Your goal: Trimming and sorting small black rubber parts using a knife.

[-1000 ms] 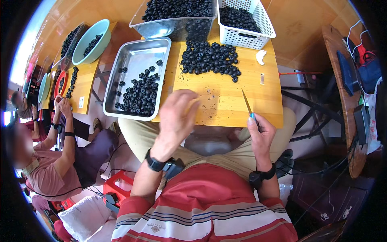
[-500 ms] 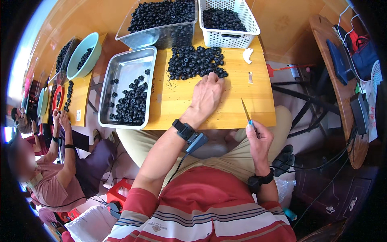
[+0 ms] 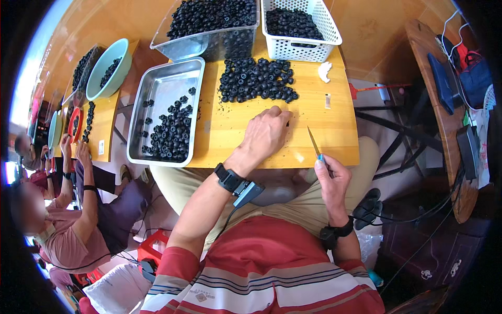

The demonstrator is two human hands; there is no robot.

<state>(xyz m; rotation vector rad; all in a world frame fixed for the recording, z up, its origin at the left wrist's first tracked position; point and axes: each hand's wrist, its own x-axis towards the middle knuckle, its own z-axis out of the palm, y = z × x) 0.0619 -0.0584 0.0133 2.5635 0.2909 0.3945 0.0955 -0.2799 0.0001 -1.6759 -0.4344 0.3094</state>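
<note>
Above the wooden table (image 3: 337, 133), closer to its near edge than to its far one, the left hand (image 3: 264, 132) is curling its fingers and apparently pinching a single black ring (image 3: 287, 124) (mostly hidden, only a dark bit is peeking out at the fingertips). By the near right corner, the right hand (image 3: 333, 178) is closing around the handle of a slim knife (image 3: 314, 141), whose bare blade is slanting toward the far edge. A loose pile of black rings (image 3: 256, 81) is lying toward the far edge, in front of a clear plastic bin (image 3: 179, 51) and a white perforated basket (image 3: 282, 49), both holding more. A steel tray (image 3: 164, 89) is running along the left edge, its own rings gathering mostly in the near half.

Bare fingers are sitting near an exposed blade, so a careless sideways swing of either hand could be bringing skin onto the point. If the pinch is loosening, so small a ring could be slipping and rolling over the near edge. A straying wrist could be scattering the pile, and a knock at the near left corner could be shifting the tray
</note>
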